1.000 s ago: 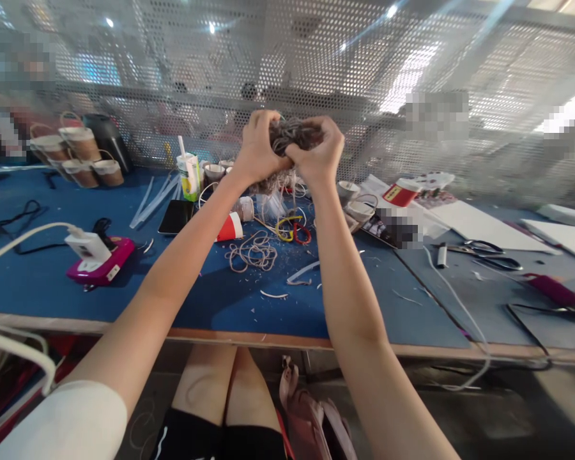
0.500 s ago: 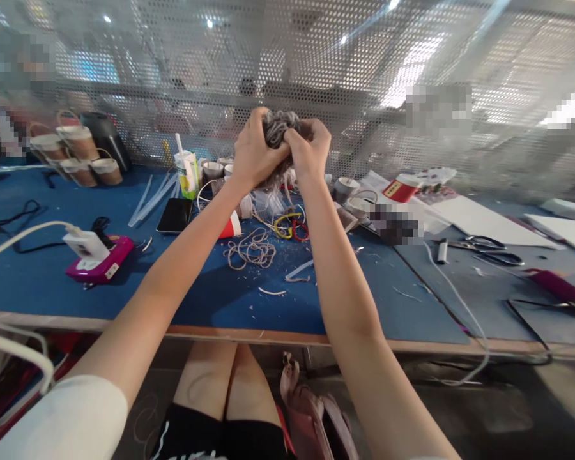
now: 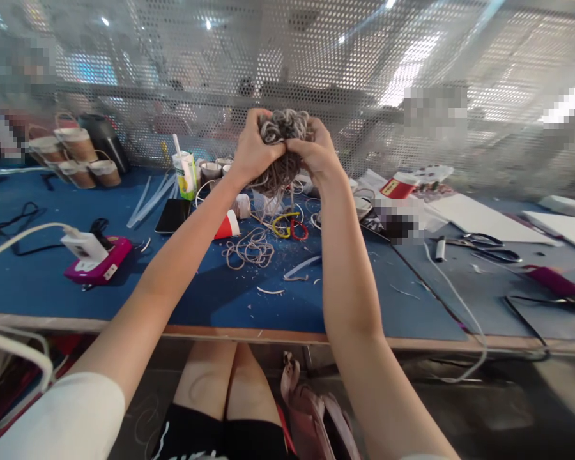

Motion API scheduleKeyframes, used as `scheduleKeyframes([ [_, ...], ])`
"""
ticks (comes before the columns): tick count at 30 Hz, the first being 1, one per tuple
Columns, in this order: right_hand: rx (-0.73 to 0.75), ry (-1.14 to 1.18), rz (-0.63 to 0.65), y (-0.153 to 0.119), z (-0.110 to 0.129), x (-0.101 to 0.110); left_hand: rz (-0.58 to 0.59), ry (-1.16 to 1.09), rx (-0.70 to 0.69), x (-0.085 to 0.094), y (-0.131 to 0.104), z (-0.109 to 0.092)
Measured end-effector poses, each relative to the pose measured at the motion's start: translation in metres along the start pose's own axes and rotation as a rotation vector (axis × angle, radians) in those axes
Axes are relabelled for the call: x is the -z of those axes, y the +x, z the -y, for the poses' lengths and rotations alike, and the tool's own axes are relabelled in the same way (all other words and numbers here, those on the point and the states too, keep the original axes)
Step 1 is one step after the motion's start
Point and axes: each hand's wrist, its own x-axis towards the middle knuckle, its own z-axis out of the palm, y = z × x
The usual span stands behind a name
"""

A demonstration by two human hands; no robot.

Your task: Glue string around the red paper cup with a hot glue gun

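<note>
A bundle of grey-brown cord (image 3: 283,172) is held up above the back of the blue table, in front of the perforated metal screen. My left hand (image 3: 255,148) grips its left side, and my right hand (image 3: 322,150) grips its right side. Both thumbs press on the front of the bundle and nearly meet at its middle. Looped strands stick up between the hands. Fingers behind the bundle are partly hidden. Below it on the table (image 3: 201,300) lies a loose tangle of thin cord (image 3: 250,248).
Yellow-and-red-handled scissors (image 3: 287,227), a red-and-white cup (image 3: 227,225), a phone (image 3: 172,216) and a drink carton (image 3: 185,176) stand or lie mid-table. Left is a purple power socket (image 3: 99,260); right are black-handled scissors (image 3: 491,248) and a white cable (image 3: 455,297).
My right hand has shifted a little to the right. The bundle looks wider, with more of its loops and lower part showing between the hands.
</note>
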Motion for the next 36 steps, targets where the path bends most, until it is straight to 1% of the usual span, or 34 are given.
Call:
scheduleKeyframes([
  [2,0.042,-0.061,-0.043,0.002,-0.001,-0.001,0.028,0.009,-0.048,0.000,-0.003,-0.007],
  [4,0.099,-0.169,-0.121,0.004,-0.002,-0.002,0.046,0.051,-0.081,0.001,-0.006,-0.015],
  [7,0.185,-0.333,-0.219,0.004,-0.004,-0.007,0.038,0.136,-0.070,0.002,-0.011,-0.022],
  [10,0.255,-0.448,-0.209,0.002,-0.007,-0.014,0.047,0.195,-0.033,0.002,-0.014,-0.022],
  [13,0.245,-0.511,-0.194,0.000,-0.007,-0.018,0.046,0.183,-0.068,0.003,-0.015,-0.020],
  [17,0.199,-0.482,-0.215,-0.002,0.001,-0.019,-0.020,0.194,-0.070,0.010,-0.013,-0.022],
  [20,0.163,-0.393,-0.163,-0.006,0.008,-0.017,-0.061,0.252,-0.077,0.014,-0.011,-0.021],
  [25,0.104,-0.306,-0.126,-0.015,0.014,-0.015,-0.086,0.290,-0.132,0.011,-0.007,-0.008],
  [28,0.115,-0.332,-0.160,-0.019,0.014,-0.011,-0.104,0.316,-0.141,0.009,-0.007,-0.004],
  [30,0.146,-0.374,-0.194,-0.020,0.014,-0.009,-0.097,0.326,-0.129,0.009,-0.009,-0.006],
  [33,0.161,-0.400,-0.207,-0.021,0.017,-0.005,-0.045,0.307,-0.069,0.011,-0.009,-0.010],
  [36,0.136,-0.384,-0.193,-0.022,0.020,-0.005,0.012,0.212,0.011,0.014,-0.006,-0.004],
])
